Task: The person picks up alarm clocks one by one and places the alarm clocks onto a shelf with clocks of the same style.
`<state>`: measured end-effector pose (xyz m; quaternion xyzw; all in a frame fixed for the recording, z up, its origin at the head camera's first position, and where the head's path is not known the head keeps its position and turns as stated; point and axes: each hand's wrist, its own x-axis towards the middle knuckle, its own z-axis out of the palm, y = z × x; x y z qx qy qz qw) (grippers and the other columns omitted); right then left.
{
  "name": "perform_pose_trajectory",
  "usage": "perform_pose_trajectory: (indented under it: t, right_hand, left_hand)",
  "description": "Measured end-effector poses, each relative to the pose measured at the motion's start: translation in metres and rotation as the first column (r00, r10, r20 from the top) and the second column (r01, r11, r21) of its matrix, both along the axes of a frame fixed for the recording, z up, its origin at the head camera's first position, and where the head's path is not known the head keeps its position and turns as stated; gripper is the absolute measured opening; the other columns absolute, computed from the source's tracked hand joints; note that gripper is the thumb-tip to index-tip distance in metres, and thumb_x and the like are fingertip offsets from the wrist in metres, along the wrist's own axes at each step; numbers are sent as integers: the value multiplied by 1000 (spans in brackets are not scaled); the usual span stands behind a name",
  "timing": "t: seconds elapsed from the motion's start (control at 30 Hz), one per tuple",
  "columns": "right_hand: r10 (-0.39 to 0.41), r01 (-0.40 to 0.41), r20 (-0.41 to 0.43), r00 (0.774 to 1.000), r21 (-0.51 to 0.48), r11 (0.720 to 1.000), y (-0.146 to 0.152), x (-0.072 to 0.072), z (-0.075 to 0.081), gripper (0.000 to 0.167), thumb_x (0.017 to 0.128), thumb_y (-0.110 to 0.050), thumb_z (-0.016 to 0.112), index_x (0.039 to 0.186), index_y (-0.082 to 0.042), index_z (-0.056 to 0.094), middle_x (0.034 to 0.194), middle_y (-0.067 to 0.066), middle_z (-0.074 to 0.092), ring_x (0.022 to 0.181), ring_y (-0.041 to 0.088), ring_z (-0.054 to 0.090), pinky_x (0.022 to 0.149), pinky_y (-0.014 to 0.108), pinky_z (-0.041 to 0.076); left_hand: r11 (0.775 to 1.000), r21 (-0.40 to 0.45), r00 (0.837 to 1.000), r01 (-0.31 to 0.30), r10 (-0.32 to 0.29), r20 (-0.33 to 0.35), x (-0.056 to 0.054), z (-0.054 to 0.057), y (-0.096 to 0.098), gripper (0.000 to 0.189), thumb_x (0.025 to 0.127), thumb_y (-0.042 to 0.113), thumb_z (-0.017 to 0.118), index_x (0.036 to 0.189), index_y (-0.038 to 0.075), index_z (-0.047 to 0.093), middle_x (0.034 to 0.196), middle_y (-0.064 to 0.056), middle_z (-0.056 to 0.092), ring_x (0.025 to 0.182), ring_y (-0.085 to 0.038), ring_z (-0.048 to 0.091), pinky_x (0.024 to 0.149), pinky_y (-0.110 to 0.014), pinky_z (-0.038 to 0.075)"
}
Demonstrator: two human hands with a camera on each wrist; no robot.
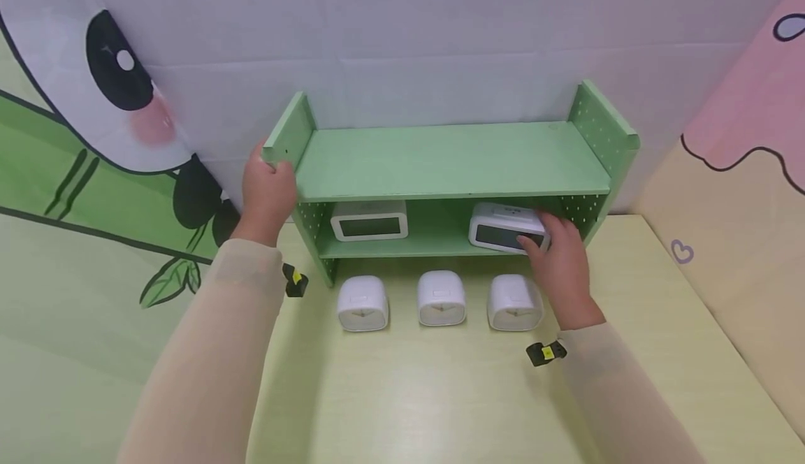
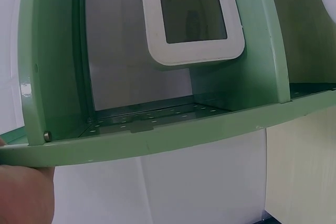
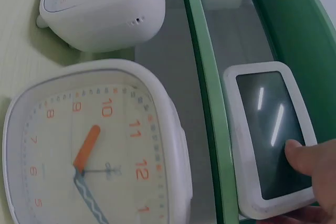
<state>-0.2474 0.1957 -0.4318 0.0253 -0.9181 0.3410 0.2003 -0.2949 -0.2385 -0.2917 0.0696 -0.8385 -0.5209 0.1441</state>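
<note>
My left hand (image 1: 269, 188) grips the upper left side panel of a green two-tier shelf (image 1: 453, 160); in the left wrist view its fingers (image 2: 23, 192) lie around the panel's edge. With my right hand (image 1: 562, 261) I hold a white digital clock (image 1: 503, 228) by its right end, the thumb on its dark screen. That clock sits slightly askew on the lower tier, toward the right. A second white digital clock (image 1: 370, 221) stands at the left of the same tier. How the right fingers lie behind the held clock is mostly hidden.
Three white analog alarm clocks, left (image 1: 363, 303), middle (image 1: 441, 298) and right (image 1: 514, 303), stand in a row on the pale wooden table (image 1: 402, 401) in front of the shelf. Behind the shelf hangs a printed cloth (image 1: 440, 38).
</note>
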Motion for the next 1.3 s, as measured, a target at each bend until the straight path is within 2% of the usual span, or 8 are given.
perform_pose_trajectory:
  t: [0.2,0.4,0.63,0.77,0.87,1.1,1.2,1.3]
  right_hand:
    - [-33,33,-34,999,3,999,-7,1,-1,55,99,-18,71,147,0,51,142,29,53,132,48,46,107,62,37]
    - [-10,12,-41,999,32,999,-4,-8,-1,55,100,-21,69,149,-2,51,138,30,55,128,50,50,103,64,39]
    - [-22,21,8,1000,93,995,0,-20,3,57,101,-23,68,151,-2,49,140,32,53,129,51,48,103,65,40]
    - [-31,29,21,999,93,995,1,-20,3,60,101,-25,67,153,-3,45,141,33,51,129,51,48,102,65,40]
    - [-48,47,20,999,65,997,1,-12,3,63,101,-27,66,154,-3,41,142,32,50,131,50,48,102,65,40]
    - [-85,86,49,995,-17,996,-2,21,1,76,102,-34,64,161,-1,28,150,29,44,131,46,49,104,63,39]
    - [-84,86,47,995,-27,996,-4,33,-2,75,103,-37,62,160,-1,31,150,28,45,131,45,49,102,63,41]
    - [-84,85,36,996,-33,996,-5,44,-5,66,102,-35,63,153,1,42,143,26,51,125,44,52,97,62,44]
  left_hand:
    - [1000,4,1000,-5,5,6,-1,-2,-2,60,104,19,29,164,20,27,147,-12,49,116,-24,48,99,-43,44]
    - [1000,5,1000,-8,8,1,-1,-2,-2,59,103,18,29,163,19,30,144,-13,51,114,-25,49,98,-44,45]
    - [1000,1,1000,-5,5,-13,-1,-1,-2,61,103,17,29,163,20,29,145,-12,51,114,-24,49,99,-43,44]
    - [1000,8,1000,-1,1,-12,-2,0,-2,60,103,16,30,163,21,31,145,-11,51,114,-24,49,99,-44,45]
    - [1000,13,1000,0,0,-9,-3,1,0,58,103,15,31,161,21,33,145,-10,51,115,-24,49,99,-45,46]
    - [1000,-1,1000,-5,5,-9,-1,1,1,59,103,17,30,162,21,32,145,-12,51,115,-25,49,98,-45,45]
    - [1000,0,1000,-7,7,-4,0,0,1,60,102,16,30,163,20,30,145,-12,51,114,-25,48,97,-44,45]
    - [1000,8,1000,-3,3,2,-1,-1,1,60,103,16,30,162,20,31,144,-13,51,114,-25,49,97,-45,46]
